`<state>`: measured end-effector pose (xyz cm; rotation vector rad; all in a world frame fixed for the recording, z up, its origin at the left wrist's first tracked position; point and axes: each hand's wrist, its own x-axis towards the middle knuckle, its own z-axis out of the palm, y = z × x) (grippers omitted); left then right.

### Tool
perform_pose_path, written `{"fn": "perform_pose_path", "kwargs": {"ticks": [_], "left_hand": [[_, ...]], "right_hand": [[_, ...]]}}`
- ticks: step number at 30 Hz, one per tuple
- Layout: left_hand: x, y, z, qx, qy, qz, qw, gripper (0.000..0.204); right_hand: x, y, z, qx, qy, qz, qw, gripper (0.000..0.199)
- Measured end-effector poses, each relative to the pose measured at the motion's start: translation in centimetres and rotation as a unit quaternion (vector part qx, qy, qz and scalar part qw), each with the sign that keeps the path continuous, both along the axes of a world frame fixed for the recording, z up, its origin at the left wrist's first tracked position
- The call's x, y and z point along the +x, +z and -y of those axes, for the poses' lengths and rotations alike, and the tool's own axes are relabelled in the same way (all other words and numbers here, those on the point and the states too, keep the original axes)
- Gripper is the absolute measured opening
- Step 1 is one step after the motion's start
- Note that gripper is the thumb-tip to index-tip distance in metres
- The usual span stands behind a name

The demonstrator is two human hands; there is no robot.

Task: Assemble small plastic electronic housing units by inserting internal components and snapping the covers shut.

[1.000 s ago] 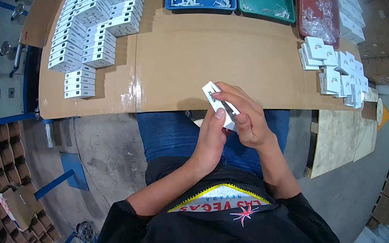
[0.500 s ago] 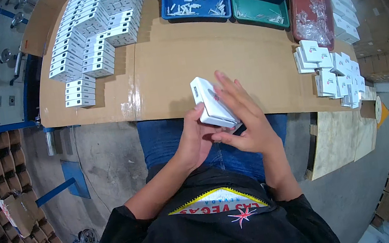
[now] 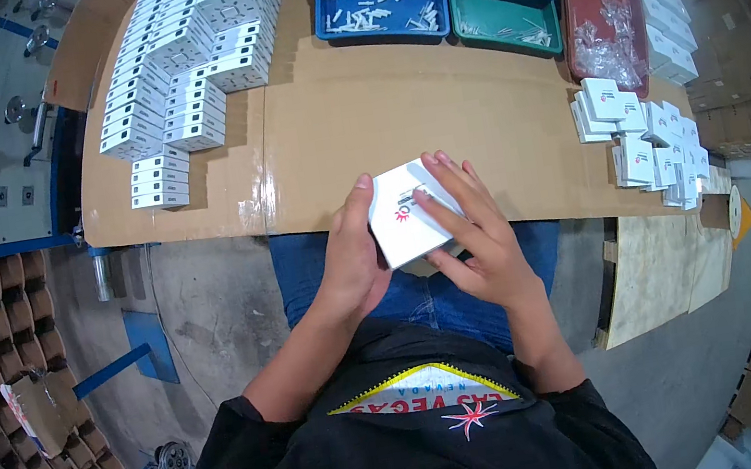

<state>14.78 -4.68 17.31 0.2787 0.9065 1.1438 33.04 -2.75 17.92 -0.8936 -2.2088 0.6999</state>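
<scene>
Fingers (image 3: 463, 189) of the right hand (image 3: 496, 260) lay straight, loosely parted, across a box (image 3: 404, 242) at frame center; the left hand (image 3: 348, 263) gripped its left side. Cartons (image 3: 193, 116) stood stacked upper left.

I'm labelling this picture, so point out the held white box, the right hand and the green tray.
White box (image 3: 402, 227): head view, its printed face.
Right hand (image 3: 493, 261): head view, back of the hand.
Green tray (image 3: 492, 5): head view, bare inner floor.

Light glints on tape (image 3: 268, 184) across the bright tabletop (image 3: 378, 118); curved edges fade to black.
</scene>
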Motion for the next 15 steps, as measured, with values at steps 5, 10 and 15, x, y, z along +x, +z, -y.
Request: {"fn": "perform_pose_path", "kwargs": {"ticks": [5, 10, 15], "left_hand": [[-0.5, 1.1, -0.4, 0.009, -0.037, 0.223, 0.974, 0.067], [-1.0, -0.4, 0.1, -0.057, -0.052, 0.263, 0.962, 0.061], [0.2, -2.2, 0.1, 0.017, -0.068, -0.071, 0.995, 0.05]], "right_hand": [[0.1, -0.2, 0.0, -0.078, -0.041, -0.15, 0.985, 0.085], [-0.5, 0.1, 0.1, -0.114, -0.023, -0.206, 0.971, 0.098], [-0.4, 0.0, 0.5, -0.115, -0.001, -0.2, 0.973, 0.103]]}}
